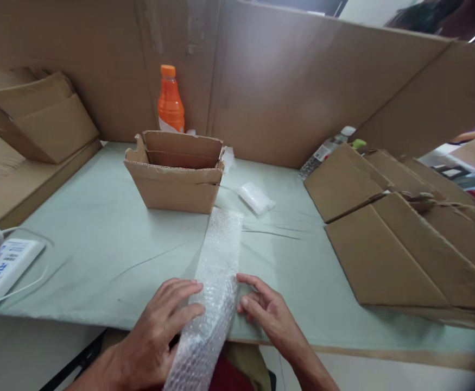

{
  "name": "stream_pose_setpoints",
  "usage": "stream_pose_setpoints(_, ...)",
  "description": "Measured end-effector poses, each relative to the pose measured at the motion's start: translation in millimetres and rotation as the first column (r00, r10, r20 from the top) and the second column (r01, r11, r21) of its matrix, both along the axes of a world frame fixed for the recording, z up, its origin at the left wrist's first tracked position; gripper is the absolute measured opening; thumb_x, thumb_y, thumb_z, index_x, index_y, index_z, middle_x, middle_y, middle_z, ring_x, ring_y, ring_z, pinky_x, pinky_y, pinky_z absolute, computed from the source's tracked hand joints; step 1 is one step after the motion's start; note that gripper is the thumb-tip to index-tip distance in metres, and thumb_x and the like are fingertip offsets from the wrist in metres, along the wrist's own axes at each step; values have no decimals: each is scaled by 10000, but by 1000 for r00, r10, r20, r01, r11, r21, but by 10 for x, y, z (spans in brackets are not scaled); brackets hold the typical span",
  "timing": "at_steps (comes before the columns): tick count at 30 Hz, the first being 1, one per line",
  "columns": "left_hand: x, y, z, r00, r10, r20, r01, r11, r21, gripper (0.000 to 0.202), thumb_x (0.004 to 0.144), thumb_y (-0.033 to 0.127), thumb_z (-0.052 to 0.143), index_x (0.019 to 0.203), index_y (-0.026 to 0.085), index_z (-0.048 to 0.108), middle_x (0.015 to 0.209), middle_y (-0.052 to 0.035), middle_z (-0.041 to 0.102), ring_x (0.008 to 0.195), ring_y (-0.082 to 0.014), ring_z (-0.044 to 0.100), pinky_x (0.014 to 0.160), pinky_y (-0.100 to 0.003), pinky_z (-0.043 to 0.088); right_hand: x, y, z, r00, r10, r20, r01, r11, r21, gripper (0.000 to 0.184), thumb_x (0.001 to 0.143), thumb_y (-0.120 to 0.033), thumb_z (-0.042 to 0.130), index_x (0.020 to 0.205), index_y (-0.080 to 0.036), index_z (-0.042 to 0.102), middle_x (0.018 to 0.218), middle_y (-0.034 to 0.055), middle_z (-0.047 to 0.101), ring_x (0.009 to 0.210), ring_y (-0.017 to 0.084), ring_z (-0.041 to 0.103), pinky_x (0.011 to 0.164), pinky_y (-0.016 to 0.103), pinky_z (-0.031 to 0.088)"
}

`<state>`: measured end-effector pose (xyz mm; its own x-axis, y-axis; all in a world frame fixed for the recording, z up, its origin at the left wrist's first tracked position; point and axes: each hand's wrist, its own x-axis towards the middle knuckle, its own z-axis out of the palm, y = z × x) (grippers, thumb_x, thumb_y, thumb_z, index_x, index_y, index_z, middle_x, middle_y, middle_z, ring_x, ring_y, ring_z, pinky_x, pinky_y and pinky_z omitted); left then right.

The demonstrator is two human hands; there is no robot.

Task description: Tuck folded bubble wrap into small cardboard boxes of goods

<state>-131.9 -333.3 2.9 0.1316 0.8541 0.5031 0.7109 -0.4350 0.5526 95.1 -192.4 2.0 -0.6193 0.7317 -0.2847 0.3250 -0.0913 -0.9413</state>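
A long, clear bubble-wrap strip is running 6 to just past 12 o'clock over the pale-green, cloth-covered bench. My half-open left hand is overlapping its 9 o'clock side, hold unclear; my loosely curled, empty right hand is fingertip-close at 3.

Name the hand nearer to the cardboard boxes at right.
Right. The right hand is at the right edge of the bubble wrap, left of the cardboard boxes; the left hand touches the wrap's left side, farther away.
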Motion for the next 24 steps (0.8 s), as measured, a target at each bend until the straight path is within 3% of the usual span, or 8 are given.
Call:
stream_pose_setpoints(3, 21, -22, 20, 998, -15, -59, 16, 1000, 13, 310, 794, -2, 535, 1015, 191, 636, 1307, -158, 631, 1295, -302, 544, 1059, -501, 457, 107, -74, -81, 996, 52, 70, -74, 926, 369, 371, 929, -245, 545, 1294, -213, 601, 1063, 95, 712, 717, 159, 659, 642, 295, 551)
stream_pose_setpoints(6, 24, -33, -38, 998, 63, 13, -63, 997, 53, 165, 828, 71, 604, 933, 193, 639, 1222, -159, 669, 1203, -301, 608, 982, -468, 518, 239, -203, -184, 991, -15, 131, -94, 614, 783, 451, 918, -135, 520, 1356, -236, 554, 1415, 154, 548, 1022, 223, 674, 843, 381, 573)
stream_pose_setpoints(9, 48, -62, -95, 961, 202, 187, -205, 979, -3, 105, 862, 188, 673, 963, 199, 648, 1173, -152, 678, 1079, -274, 669, 861, -388, 570, 331, -412, -277, 982, -53, 181, -153, 334, 930, 563, 894, -119, 573, 1441, -203, 465, 1459, 194, 496, 1289, 317, 537, 978, 485, 508)
stream_pose_setpoints(12, 142, -89, -122, 901, 313, 300, -304, 949, -79, 118, 888, 213, 655, 1006, 215, 650, 1206, -124, 653, 1082, -251, 670, 863, -360, 564, 270, -629, -356, 982, -39, 184, -170, 232, 958, 684, 882, -180, 632, 1508, -155, 356, 1474, 236, 467, 1360, 362, 459, 999, 540, 469)
stream_pose_setpoints(15, 256, -92, -138, 888, 344, 305, -345, 937, -51, 163, 875, 233, 678, 1033, 216, 640, 1273, -126, 609, 1167, -262, 628, 923, -381, 541, 73, -726, -397, 995, -34, 95, -86, 207, 975, 767, 877, -185, 637, 1547, -140, 268, 1472, 251, 469, 1375, 367, 447, 1019, 564, 437)
stream_pose_setpoints(18, 286, -99, -138, 929, 294, 224, -302, 953, -1, 186, 887, 198, 648, 1073, 202, 642, 1331, -160, 576, 1238, -280, 589, 961, -412, 521, -99, -708, -346, 996, -11, -85, 85, 216, 973, 628, 889, -98, 539, 1490, -177, 376, 1317, 181, 627, 1261, 307, 567, 989, 509, 452)
stream_pose_setpoints(20, 251, -123, -123, 961, 225, 160, -234, 971, 44, 164, 876, 165, 643, 1036, 197, 659, 1349, -168, 585, 1278, -301, 562, 1002, -452, 492, -140, -693, -274, 983, 53, -178, 154, 299, 942, 461, 910, -85, 481, 1352, -210, 524, 1121, 104, 720, 1089, 254, 657, 936, 453, 472)
stream_pose_setpoints(24, 163, -180, -98, 968, 166, 188, -147, 983, -110, 111, 874, 132, 576, 901, 195, 663, 997, -79, 733, 1023, -236, 677, 908, -392, 526, -108, -726, -195, 978, -23, -207, 179, 605, 776, 175, 965, -169, 491, 998, -225, 653, 872, 37, 721, 831, 191, 667, 774, 347, 510)
